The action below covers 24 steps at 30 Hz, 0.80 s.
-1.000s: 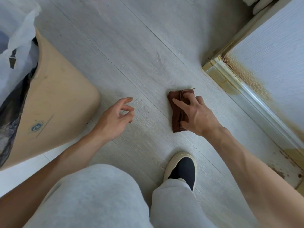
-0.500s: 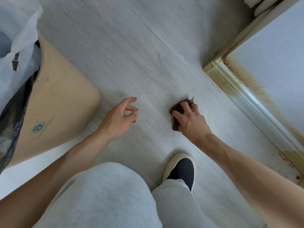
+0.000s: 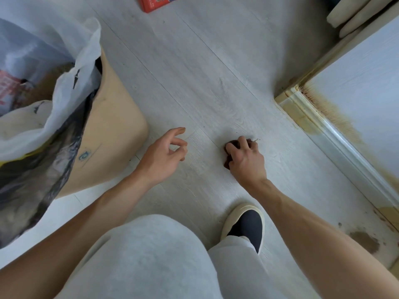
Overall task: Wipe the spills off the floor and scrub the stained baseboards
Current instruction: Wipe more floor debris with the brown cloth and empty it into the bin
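Note:
My right hand [image 3: 245, 159] grips a bunched brown cloth [image 3: 229, 145] against the pale grey plank floor [image 3: 194, 72]; only small parts of the cloth show under my curled fingers. My left hand [image 3: 164, 155] hovers a short way to the left with loosely curled fingers, holding nothing. A baseboard [image 3: 319, 128] with yellow-brown stains runs along the wall at the right. Rusty stains spread onto the wall [image 3: 332, 108] above it. A brown spill [image 3: 364, 241] lies on the floor at the lower right.
A tan bin [image 3: 108, 134] lined with dark and white plastic bags stands at the left. A red box [image 3: 155, 3] lies at the top edge. My grey trouser legs and dark shoe [image 3: 246, 225] fill the bottom. Cream-coloured pieces [image 3: 354, 14] lean at the top right.
My right hand has gathered the flat folded cloth into a tight bunch under its fingers. The view has tipped up, showing more of the bin, the red box and the spill.

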Available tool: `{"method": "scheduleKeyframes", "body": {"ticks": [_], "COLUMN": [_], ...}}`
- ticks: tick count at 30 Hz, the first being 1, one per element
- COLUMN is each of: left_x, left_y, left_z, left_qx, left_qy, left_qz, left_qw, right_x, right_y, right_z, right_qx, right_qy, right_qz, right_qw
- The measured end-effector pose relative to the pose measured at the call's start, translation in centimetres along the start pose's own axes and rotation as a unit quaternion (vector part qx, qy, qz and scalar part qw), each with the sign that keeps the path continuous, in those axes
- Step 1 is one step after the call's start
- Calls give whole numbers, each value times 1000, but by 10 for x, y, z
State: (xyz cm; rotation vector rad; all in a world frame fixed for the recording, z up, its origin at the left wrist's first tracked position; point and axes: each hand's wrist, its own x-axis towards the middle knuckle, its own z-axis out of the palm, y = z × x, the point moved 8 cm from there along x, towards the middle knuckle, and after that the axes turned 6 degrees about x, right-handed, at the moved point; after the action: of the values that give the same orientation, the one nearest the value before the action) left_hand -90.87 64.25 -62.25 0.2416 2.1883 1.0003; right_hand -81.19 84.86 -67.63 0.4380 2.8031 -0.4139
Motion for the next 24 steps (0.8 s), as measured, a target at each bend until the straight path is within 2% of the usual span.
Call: {"method": "scheduleKeyframes", "body": {"ticks": [2, 4, 6, 8, 11, 13, 16, 19, 22, 24], "left_x": [-5, -10, -19, -34, -73, -111, -159, -184, -191, -184], "left_y": [6, 17, 37, 64, 115, 147, 165, 149, 131, 114], "left_z": [-3, -9, -17, -31, -57, -81, -139, -207, -250, -267], "left_qx": [-9, -21, -33, -44, -83, -133, -197, -193, -86, 36], "left_qy": [7, 15, 17, 18, 20, 32, 131, 263, 333, 337], "left_qz": [8, 23, 46, 87, 155, 197, 251, 260, 243, 206], "left_qw": [1000, 999, 998, 995, 984, 971, 939, 909, 907, 918], "right_x": [-1, -4, -12, -23, -31, -32, -25, -13, 1, 8], "right_y": [6, 15, 27, 27, -7, -46, -117, -198, -268, -301], "right_z": [-12, -28, -45, -76, -146, -202, -282, -328, -327, -316], "right_qx": [77, 182, 297, 399, 561, 619, 635, 622, 590, 570], "right_qy": [41, 76, 92, 106, 95, 56, -15, -82, -150, -180], "right_qz": [21, 87, 163, 198, 159, 110, 23, -36, -47, -41], "right_qw": [996, 976, 936, 889, 807, 775, 772, 778, 792, 801]}}
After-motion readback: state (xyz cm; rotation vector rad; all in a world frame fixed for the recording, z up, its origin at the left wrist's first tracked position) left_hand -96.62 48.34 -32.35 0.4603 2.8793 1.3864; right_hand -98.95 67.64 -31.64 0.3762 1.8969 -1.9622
